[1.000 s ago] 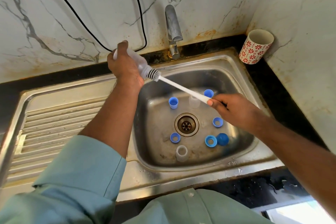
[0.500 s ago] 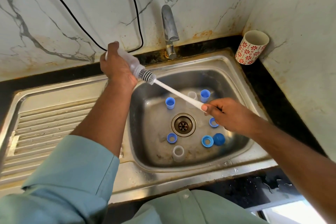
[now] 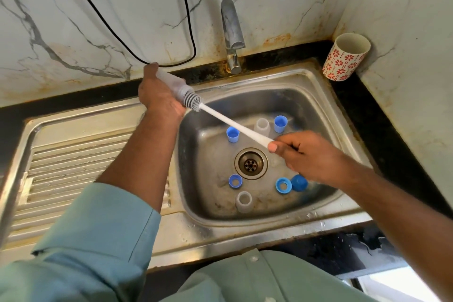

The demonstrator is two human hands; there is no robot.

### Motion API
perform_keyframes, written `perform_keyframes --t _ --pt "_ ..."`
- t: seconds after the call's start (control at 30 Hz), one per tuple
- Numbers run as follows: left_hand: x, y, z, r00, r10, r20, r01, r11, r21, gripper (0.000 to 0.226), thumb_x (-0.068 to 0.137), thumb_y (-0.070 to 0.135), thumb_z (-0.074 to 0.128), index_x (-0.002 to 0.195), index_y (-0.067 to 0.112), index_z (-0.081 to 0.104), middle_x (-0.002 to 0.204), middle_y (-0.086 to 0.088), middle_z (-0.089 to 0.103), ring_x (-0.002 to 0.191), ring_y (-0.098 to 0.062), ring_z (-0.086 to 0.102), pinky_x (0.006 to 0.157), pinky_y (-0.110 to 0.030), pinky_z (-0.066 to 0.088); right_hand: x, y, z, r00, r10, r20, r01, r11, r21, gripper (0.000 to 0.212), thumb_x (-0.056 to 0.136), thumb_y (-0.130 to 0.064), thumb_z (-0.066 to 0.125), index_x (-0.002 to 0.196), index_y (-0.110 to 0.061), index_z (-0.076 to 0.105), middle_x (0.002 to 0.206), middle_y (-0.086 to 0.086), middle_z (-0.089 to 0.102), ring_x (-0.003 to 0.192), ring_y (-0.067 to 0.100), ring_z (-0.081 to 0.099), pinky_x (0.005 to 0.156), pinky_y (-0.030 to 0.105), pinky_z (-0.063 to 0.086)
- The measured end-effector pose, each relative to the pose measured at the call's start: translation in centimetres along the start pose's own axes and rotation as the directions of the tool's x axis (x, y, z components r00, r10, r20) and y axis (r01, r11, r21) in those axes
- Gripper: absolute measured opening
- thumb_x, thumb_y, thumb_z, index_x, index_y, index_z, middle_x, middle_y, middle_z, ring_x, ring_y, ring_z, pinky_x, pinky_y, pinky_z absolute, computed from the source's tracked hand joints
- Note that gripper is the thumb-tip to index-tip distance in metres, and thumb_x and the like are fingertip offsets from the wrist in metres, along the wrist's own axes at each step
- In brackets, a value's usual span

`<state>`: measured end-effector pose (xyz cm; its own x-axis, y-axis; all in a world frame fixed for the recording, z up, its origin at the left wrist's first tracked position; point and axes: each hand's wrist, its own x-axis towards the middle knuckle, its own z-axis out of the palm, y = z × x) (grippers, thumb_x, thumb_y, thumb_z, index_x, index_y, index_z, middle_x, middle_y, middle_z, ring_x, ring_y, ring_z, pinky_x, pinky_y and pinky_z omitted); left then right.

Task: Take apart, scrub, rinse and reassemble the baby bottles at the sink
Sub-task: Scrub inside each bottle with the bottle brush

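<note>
Left hand (image 3: 159,95) grips the clear plastic baby bottle (image 3: 171,81); right hand (image 3: 304,152) pinches the white long-handled bottle brush (image 3: 235,125) (push bristles fully in, twist).

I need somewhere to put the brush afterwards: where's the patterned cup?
The patterned cup stands on the dark counter in the back right corner, right of the tap.

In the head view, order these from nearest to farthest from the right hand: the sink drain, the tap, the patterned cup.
1. Sink drain, just left of the right hand, in the basin.
2. Tap, up at the back wall.
3. Patterned cup, in the far right counter corner.
</note>
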<state>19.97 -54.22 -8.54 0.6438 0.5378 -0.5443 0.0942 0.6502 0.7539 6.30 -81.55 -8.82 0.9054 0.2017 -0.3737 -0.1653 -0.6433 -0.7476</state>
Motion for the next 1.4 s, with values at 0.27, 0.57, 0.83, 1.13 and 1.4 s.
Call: perform_keyframes --t 0.27,0.57,0.83,1.13,1.4 --pt "-0.2 -1.0 0.5 0.997 0.076 -0.026 -0.076 0.997 -0.020 0.048 0.067 0.026 0.078 0.110 0.012 0.063 0.114 -0.016 0.065 0.097 -0.035 0.067 0.078 -0.050 0.056 0.6 -0.3 -0.2 0.999 0.027 0.043 -0.030 0.998 0.053 0.032 0.097 -0.039 0.053 0.085 -0.013 0.067 0.058 0.002 0.048 0.045 0.009 0.040 0.042 0.023 0.036" --pt "-0.2 -1.7 0.8 0.995 0.095 -0.009 -0.095 0.995 0.027 0.055 0.055 0.032 0.082 0.105 0.019 0.063 0.109 -0.013 0.064 0.096 -0.035 0.066 0.081 -0.052 0.056 0.0 0.2 1.7 0.999 0.052 0.015 -0.053 0.988 0.146 0.036 0.098 -0.035 0.054 0.070 -0.013 0.058 0.051 -0.004 0.040 0.043 0.008 0.034 0.041 0.021 0.031" --pt "-0.8 -0.8 0.0 0.983 0.177 -0.038 -0.177 0.984 0.019 0.044 0.080 0.030 0.075 0.118 0.027 0.053 0.122 -0.003 0.053 0.110 -0.025 0.053 0.097 -0.046 0.047 -2.4 2.8 1.9 0.991 0.128 0.036 -0.129 0.860 0.495 0.027 0.096 -0.032 0.054 0.099 -0.010 0.069 0.051 0.004 0.050 0.037 0.016 0.033 0.039 0.027 0.029" --pt "-3.2 -2.9 0.3 0.998 0.056 0.032 -0.054 0.997 -0.063 0.105 0.075 0.013 0.083 0.146 0.046 0.013 0.145 -0.005 0.031 0.120 -0.027 0.043 0.091 -0.060 0.048 -2.9 -0.7 2.8 0.996 -0.011 0.089 -0.019 0.947 0.320 0.049 0.101 -0.025 0.048 0.134 -0.061 0.037 0.085 0.010 0.060 0.048 0.017 0.054 0.046 0.029 0.051" --pt "-4.6 -4.1 0.5 0.998 0.050 0.023 -0.047 0.991 -0.126 0.068 0.068 0.003 0.085 0.120 0.023 0.046 0.105 0.001 0.060 0.098 -0.019 0.060 0.061 -0.028 0.048 -3.7 -1.5 2.8 1.000 -0.003 -0.003 0.004 0.968 0.250 0.039 0.101 -0.026 0.049 0.130 -0.052 0.050 0.073 0.009 0.051 0.050 0.016 0.042 0.044 0.024 0.045"
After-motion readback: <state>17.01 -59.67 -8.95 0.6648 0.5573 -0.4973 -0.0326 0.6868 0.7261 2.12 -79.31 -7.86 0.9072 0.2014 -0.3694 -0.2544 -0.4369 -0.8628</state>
